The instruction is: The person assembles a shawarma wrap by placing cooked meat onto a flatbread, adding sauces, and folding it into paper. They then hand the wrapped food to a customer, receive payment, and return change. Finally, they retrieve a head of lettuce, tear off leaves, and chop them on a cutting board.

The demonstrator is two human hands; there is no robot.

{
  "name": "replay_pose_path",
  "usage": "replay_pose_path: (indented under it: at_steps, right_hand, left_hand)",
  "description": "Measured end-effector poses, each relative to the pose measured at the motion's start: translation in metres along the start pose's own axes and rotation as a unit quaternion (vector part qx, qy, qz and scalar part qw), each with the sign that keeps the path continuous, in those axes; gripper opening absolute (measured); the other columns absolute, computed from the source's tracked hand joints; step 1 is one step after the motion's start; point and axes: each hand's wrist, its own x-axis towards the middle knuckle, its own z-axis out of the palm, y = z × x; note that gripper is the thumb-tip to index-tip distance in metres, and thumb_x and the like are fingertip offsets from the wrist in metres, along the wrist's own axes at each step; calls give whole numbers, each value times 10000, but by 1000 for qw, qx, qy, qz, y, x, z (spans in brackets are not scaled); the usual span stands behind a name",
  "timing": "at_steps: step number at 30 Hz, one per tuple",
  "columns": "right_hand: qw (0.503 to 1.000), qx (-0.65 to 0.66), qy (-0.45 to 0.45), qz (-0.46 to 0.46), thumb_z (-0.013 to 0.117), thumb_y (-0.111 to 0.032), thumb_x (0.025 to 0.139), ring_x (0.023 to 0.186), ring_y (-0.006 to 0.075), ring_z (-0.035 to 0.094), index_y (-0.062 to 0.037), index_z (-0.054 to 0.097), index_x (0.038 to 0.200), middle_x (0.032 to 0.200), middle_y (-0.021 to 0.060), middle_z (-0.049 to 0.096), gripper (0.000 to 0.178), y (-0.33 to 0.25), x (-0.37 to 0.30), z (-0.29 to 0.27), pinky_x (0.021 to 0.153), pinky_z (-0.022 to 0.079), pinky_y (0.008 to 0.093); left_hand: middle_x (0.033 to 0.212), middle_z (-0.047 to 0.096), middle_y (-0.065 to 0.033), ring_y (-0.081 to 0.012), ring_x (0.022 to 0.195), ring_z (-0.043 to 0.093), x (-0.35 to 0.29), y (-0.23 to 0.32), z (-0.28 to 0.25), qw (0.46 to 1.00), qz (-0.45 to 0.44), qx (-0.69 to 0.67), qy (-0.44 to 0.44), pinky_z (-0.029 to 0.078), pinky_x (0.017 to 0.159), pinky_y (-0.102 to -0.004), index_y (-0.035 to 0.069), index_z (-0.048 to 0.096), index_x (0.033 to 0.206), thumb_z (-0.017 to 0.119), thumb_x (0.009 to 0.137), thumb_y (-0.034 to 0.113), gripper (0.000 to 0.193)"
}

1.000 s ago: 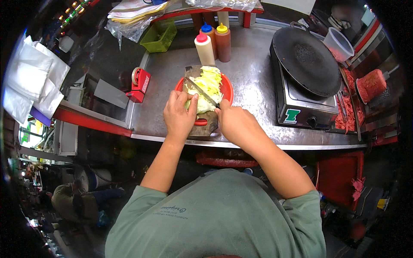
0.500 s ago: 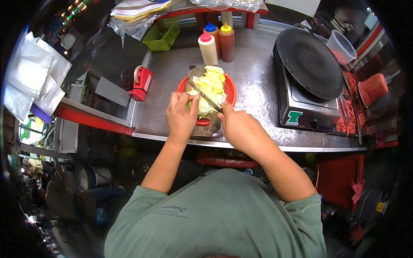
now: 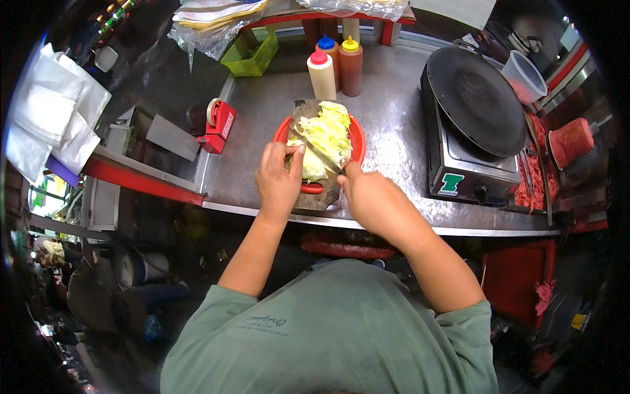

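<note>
My right hand grips a knife, its blade slanting up and to the left across the cabbage. Under the fingers of my left hand, a pale piece of cabbage is held down on the near side of the blade. Beyond the blade lies a heap of sliced yellow-green cabbage. All of it rests on a worn wooden cutting board, which lies across a round red plastic basin. The knife's handle is mostly hidden in my right fist.
Squeeze bottles stand behind the board. A red tape dispenser and green basket are to the left. At right, a black flat pan sits on a gas stove. The metal counter's front edge runs before me.
The knife and my right hand have shifted slightly right and nearer. The sliced heap beyond the blade has spread a little. My left hand stays on the cabbage piece.
</note>
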Motion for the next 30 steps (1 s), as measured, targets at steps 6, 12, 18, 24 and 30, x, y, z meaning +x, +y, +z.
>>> replay_pose_path:
  at_steps: [6, 12, 18, 24, 30]
  right_hand:
    - [999, 1, 13, -35, 462, -247, 1090, 803, 481, 723, 61, 573, 1055, 820, 312, 706, 330, -6, 4, 12, 738, 570, 573]
    - [996, 58, 34, -64, 472, -252, 1087, 792, 520, 693, 116, 554, 1113, 820, 346, 688, 378, -2, 14, 1, 734, 541, 596]
    - [998, -10, 15, -56, 485, -244, 1076, 788, 474, 733, 41, 581, 1052, 814, 292, 718, 302, -2, -9, 9, 739, 583, 567]
    - [996, 50, 45, -58, 489, -276, 1084, 810, 509, 702, 61, 588, 1043, 809, 317, 698, 354, -4, 21, 24, 752, 548, 585]
    - [998, 50, -4, -40, 486, -269, 1084, 838, 530, 693, 68, 596, 1104, 849, 356, 690, 356, 0, 0, -4, 794, 535, 600]
  left_hand:
    - [952, 677, -167, -331, 805, 632, -4, -2, 1, 999, 28, -44, 2, 520, 750, -432, -5, 654, 954, 736, 970, 161, 186]
    - [961, 663, -169, -361, 845, 654, -6, 4, 0, 998, -28, -59, -1, 533, 744, -447, 12, 645, 939, 720, 973, 146, 157]
    - [944, 652, -165, -381, 874, 655, -7, 4, 5, 999, -31, -21, -1, 531, 761, -472, 21, 628, 931, 718, 966, 157, 167]
    - [962, 633, -173, -404, 888, 647, -11, 5, -1, 1000, 15, 6, 4, 524, 773, -494, 24, 616, 953, 694, 976, 151, 151]
    - [964, 624, -186, -412, 889, 645, -10, 4, 4, 999, -28, 16, -2, 520, 773, -502, 21, 612, 949, 688, 987, 171, 173]
